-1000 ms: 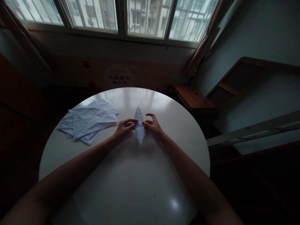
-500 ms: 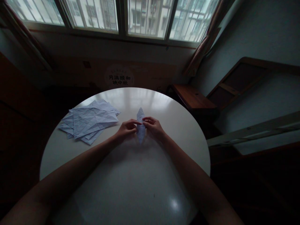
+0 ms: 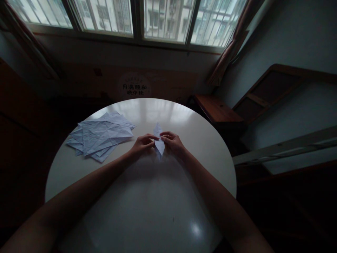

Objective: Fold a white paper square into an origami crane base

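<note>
A narrow folded piece of pale blue paper (image 3: 159,141) is held upright over the middle of the round white table (image 3: 147,207). My left hand (image 3: 143,144) pinches its left edge and my right hand (image 3: 171,143) pinches its right edge, fingertips nearly meeting at the paper's middle. The paper's pointed top leans slightly left and its lower tip points down toward the table. Both forearms reach in from the near edge.
A loose pile of creased pale blue paper sheets (image 3: 101,135) lies on the table's left side. Behind the table is a wall with a round label (image 3: 134,88) and windows. A wooden bench (image 3: 217,110) and framed panels (image 3: 276,88) stand at the right.
The folded paper has got narrower and shorter between my fingers. My right fingers, spread a second ago, have closed onto it. Both hands have stayed in the same spot.
</note>
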`<state>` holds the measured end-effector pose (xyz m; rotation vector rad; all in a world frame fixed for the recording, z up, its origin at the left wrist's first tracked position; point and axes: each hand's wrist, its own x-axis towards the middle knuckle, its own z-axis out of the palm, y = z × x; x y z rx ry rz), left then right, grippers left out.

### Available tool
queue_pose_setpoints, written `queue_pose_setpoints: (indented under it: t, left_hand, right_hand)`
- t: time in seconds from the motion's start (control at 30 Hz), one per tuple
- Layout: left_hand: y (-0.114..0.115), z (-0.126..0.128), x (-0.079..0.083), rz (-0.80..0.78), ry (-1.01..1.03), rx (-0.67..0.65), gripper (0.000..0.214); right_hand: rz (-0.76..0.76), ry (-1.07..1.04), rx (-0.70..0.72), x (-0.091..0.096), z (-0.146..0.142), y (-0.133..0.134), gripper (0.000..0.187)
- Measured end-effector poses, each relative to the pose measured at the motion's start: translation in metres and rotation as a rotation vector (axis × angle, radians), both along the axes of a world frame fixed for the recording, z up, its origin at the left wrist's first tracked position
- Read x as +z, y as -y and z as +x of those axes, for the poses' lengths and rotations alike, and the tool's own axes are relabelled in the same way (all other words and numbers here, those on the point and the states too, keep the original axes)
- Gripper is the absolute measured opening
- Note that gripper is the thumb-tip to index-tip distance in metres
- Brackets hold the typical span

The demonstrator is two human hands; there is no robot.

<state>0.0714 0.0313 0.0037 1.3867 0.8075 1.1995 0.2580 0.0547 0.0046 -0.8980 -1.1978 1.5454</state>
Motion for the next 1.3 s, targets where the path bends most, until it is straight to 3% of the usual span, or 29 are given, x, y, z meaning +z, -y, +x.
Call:
queue_pose_setpoints:
  t: [0.37, 0.7, 1.3]
  left_hand:
    - [0.002, 0.001, 0.000, -0.103, 0.043, 0.043, 0.043]
    - [0.000, 0.002, -0.003, -0.166, 0.074, 0.097, 0.053]
    - [-0.003, 0.002, -0.001, -0.042, 0.064, 0.101, 0.030]
  right_hand:
    - [0.041, -0.025, 0.057, -0.001, 0.001, 0.000, 0.020]
    - [0.123, -0.037, 0.114, -0.011, 0.003, -0.007, 0.033]
    - [0.091, 0.010, 0.038, -0.008, 0.000, -0.004, 0.034]
